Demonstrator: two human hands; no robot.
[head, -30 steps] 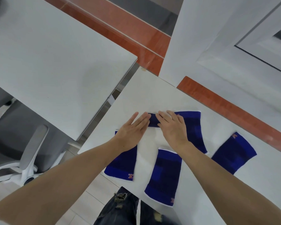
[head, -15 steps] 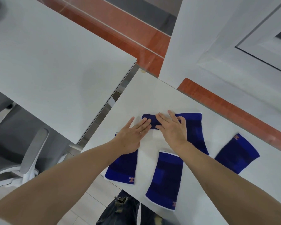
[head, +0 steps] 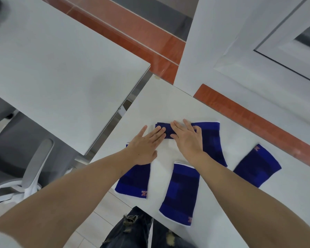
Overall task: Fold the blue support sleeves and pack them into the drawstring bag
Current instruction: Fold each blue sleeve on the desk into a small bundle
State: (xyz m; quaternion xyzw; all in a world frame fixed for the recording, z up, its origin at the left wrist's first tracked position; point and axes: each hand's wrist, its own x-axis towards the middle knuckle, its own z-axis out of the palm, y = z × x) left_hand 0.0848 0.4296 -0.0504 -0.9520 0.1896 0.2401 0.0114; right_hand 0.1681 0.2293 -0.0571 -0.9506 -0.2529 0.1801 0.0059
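Note:
Several blue support sleeves lie on the white table (head: 150,102). A small dark blue folded piece (head: 166,130) sits at the far middle, and both my hands press flat on it: my left hand (head: 145,145) from the left, my right hand (head: 185,138) from the right. A flat sleeve (head: 212,140) lies under and beside my right wrist. Another sleeve (head: 134,181) lies below my left hand at the table's near edge, one (head: 181,192) in the near middle, one (head: 257,165) at the right. No drawstring bag is in view.
A second white table (head: 52,72) stands to the left across a narrow gap. A grey office chair (head: 16,158) sits below it at the far left. A white wall and window frame (head: 258,42) rise behind the work table. My jeans (head: 132,230) show at the bottom.
Both hands have slid a little toward the far left with the folded piece, and more of it now shows beyond my fingertips. The other sleeves have not moved.

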